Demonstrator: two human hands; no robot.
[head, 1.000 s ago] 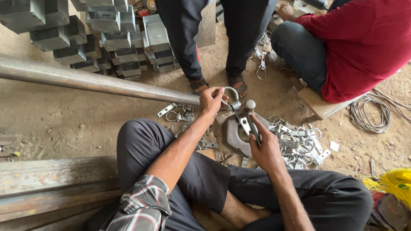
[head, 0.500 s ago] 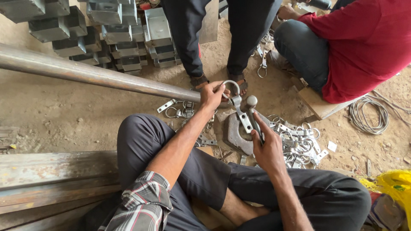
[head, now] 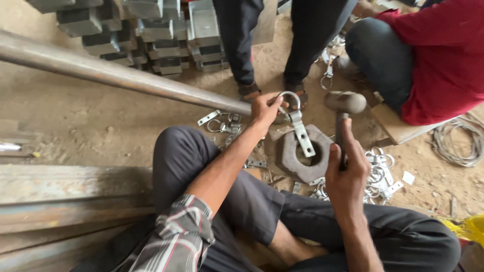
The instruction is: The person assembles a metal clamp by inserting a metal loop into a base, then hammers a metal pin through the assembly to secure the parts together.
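My left hand (head: 264, 110) grips a metal ring clamp (head: 296, 122) by its loop, its flat strap lying across a thick rusty block with a round hole (head: 304, 154) on the ground. My right hand (head: 346, 170) is closed around the handle of a hammer (head: 344, 105), whose head is raised above and to the right of the block. I sit on the dirt with my legs bent around the block.
A long steel pipe (head: 116, 75) runs from the left to my left hand. Stacked grey metal brackets (head: 146, 30) lie behind. Loose clamps (head: 380, 174) litter the ground. One person stands ahead (head: 267, 35); another in red (head: 438, 55) sits right. Coiled wire (head: 461, 143) lies far right.
The hammer head has lifted up and to the right, away from the clamp. My left hand keeps the clamp on the block.
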